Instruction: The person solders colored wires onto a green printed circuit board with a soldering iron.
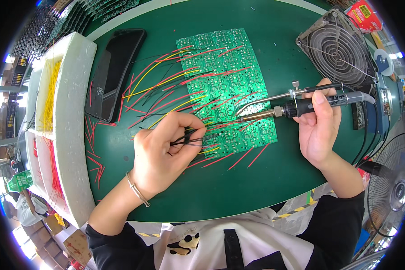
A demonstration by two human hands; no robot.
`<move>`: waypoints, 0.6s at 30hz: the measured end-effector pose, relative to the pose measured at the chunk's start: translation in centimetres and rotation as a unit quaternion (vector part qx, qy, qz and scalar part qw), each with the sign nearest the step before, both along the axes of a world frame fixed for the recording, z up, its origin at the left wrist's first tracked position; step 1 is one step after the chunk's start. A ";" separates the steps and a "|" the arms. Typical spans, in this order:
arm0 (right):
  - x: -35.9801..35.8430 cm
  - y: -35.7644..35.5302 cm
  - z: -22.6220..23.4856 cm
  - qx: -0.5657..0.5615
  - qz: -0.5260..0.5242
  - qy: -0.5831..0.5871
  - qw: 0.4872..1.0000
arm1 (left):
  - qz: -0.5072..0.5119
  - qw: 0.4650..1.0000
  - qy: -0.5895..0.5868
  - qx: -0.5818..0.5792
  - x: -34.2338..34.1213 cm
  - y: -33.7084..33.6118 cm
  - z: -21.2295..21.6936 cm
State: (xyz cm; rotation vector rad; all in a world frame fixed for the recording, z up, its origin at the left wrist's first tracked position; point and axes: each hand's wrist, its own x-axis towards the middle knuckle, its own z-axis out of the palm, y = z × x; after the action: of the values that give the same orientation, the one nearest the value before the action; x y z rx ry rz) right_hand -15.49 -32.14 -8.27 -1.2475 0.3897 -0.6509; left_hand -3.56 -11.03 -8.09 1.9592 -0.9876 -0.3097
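Observation:
A green panel of circuit boards (231, 92) lies mid-table, with red, yellow and black wires (159, 96) sticking out, mostly to its left. My left hand (159, 148) pinches several black wires (187, 140) at the panel's lower left edge. In my right hand (319, 126) is a soldering iron (297, 108) with a thin metal feed tube (274, 96) clamped along it. The iron's tip reaches over the panel, near the end of the black wires; whether it touches a pad is too small to tell.
Left of the panel lies a black phone (114, 74), beside a white foam tray (69, 130) of yellow and red wires. Loose red wires (94, 157) are scattered near it. A square fan with a round grille (337, 49) stands far right; cables (369, 135) hang below. Another person (29, 209) is at far left.

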 end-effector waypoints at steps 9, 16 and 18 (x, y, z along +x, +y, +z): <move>-0.1 -0.1 -0.2 0.004 -0.003 -0.005 1.000 | 0.009 1.000 -0.007 0.013 -0.2 0.0 0.1; 0.1 -0.5 -0.3 0.012 0.020 -0.026 0.999 | 0.020 1.000 -0.001 0.017 -0.2 0.0 0.1; -0.1 -0.9 -0.6 0.028 0.050 -0.036 0.998 | 0.018 1.000 -0.004 0.015 -0.2 0.0 -0.1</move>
State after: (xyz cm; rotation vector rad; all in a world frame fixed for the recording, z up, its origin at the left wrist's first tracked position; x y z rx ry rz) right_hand -15.63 -33.02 -8.85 -1.1788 0.2825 -0.5947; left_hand -3.76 -11.01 -8.15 2.0057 -0.9557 -0.2983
